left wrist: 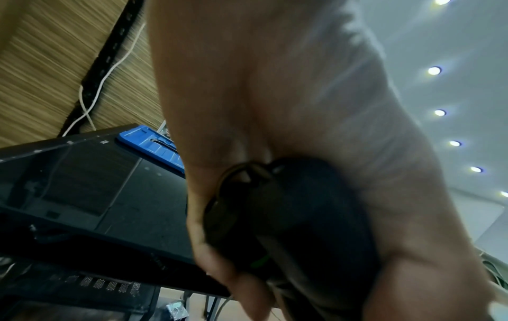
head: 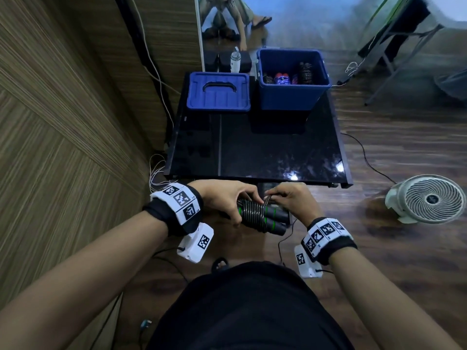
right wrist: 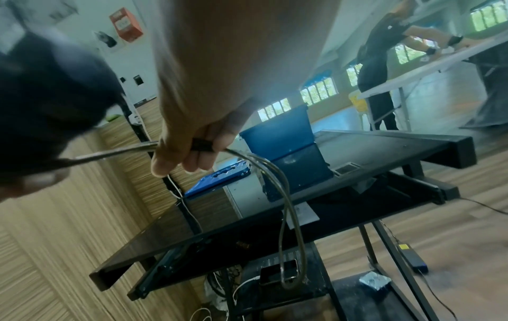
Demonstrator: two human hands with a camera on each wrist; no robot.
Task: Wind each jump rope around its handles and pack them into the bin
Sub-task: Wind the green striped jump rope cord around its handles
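A jump rope (head: 262,217) with two black handles ringed in green is held in front of my body, below the near edge of the black table (head: 252,152). Its grey cord is coiled around the middle of both handles. My left hand (head: 227,200) grips the handle bundle (left wrist: 274,217) from the left. My right hand (head: 288,198) pinches the cord's free end (right wrist: 200,144), and a loose loop (right wrist: 291,239) hangs from those fingers. The open blue bin (head: 294,79) stands at the table's far right and holds several wound ropes.
The bin's blue lid (head: 218,90) lies flat on the table to the left of the bin. A white fan (head: 429,198) sits on the floor at right. Cables run along the wooden wall at left. Another person works at a far table (right wrist: 429,58).
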